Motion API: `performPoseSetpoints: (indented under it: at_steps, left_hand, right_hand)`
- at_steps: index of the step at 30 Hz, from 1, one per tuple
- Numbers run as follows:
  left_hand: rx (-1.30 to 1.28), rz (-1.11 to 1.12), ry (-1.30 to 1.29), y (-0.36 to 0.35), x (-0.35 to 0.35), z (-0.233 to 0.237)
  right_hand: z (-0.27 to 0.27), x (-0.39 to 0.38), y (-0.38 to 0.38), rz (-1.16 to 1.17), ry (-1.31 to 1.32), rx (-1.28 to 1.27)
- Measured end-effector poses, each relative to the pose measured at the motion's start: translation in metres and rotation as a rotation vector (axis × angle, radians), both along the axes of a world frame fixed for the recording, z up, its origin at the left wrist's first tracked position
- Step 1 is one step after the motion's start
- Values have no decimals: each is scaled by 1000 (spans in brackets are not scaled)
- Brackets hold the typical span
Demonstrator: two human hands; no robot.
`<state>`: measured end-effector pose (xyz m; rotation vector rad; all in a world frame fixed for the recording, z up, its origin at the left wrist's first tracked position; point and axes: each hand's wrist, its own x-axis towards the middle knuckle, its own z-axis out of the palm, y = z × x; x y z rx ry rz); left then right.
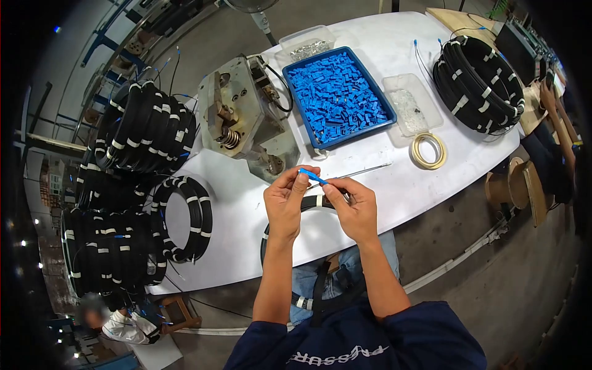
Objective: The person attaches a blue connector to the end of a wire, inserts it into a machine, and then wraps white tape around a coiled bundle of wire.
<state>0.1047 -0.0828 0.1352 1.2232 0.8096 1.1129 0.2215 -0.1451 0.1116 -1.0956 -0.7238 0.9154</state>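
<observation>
Tape roll (430,165) on the white table (472,161), fan (261,23) beyond its far edge, wooden spool (501,189) to the right

The small connector (313,177) is bright blue, the far pieces (338,97) blue, their tray (356,135) darker; left coils (148,126) and right coil (478,89) black with white bands; tape roll (430,166) pale yellow, tabletop (401,197) white, near shirt (425,336) navy with white lettering (339,356)

A small, slim, bright blue connector (313,177) is held between the fingertips of the left hand (287,198) and the right hand (354,208), above the table, slanting down towards the right hand. The fingers hide part of it. Just below, a black cable coil (308,202) curves, banded with white tape, partly covered by the hands.
</observation>
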Motion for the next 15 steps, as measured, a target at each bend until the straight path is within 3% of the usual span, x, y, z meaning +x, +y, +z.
performPoseSetpoints:
  at_steps: [9, 12, 15]
  left_hand:
    - [-54, -72, -6, 0, 15, 5]
    - [-81, -67, -51, -4, 35, 1]
    - [-168, -125, 123, -5, 58, 8]
  right_hand:
    - [-3, 8, -3, -17, 7, 13]
    - [-8, 5, 0, -21, 216, -15]
    - [-14, 13, 3, -70, 355, 63]
